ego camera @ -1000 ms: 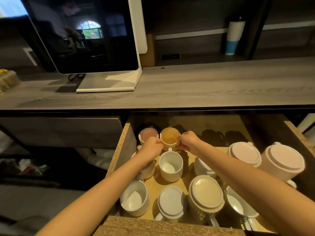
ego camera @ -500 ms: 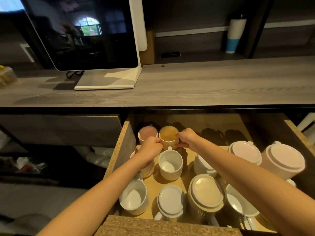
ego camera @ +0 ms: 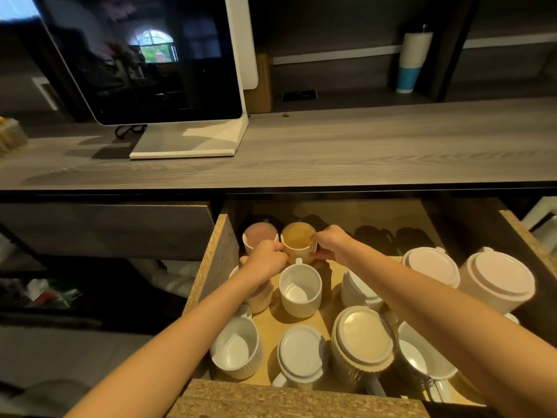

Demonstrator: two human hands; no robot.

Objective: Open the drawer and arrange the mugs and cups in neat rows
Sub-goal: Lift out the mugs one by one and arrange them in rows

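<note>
Both hands grip a yellow-lined mug (ego camera: 298, 243) at the drawer's (ego camera: 217, 245) far left. Left hand (ego camera: 266, 260) pinches its near-left side, right hand (ego camera: 330, 241) its right rim, beside a pink-lined mug (ego camera: 259, 236)

In the open drawer (ego camera: 221, 236), two mugs (ego camera: 298, 241) stand far left, more cups (ego camera: 300, 291) nearer, lidded pots (ego camera: 500, 277) right.

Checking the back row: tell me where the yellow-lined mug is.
The yellow-lined mug sits at the drawer's back left, beside the pink-lined mug, held between the left hand and right hand.
</note>
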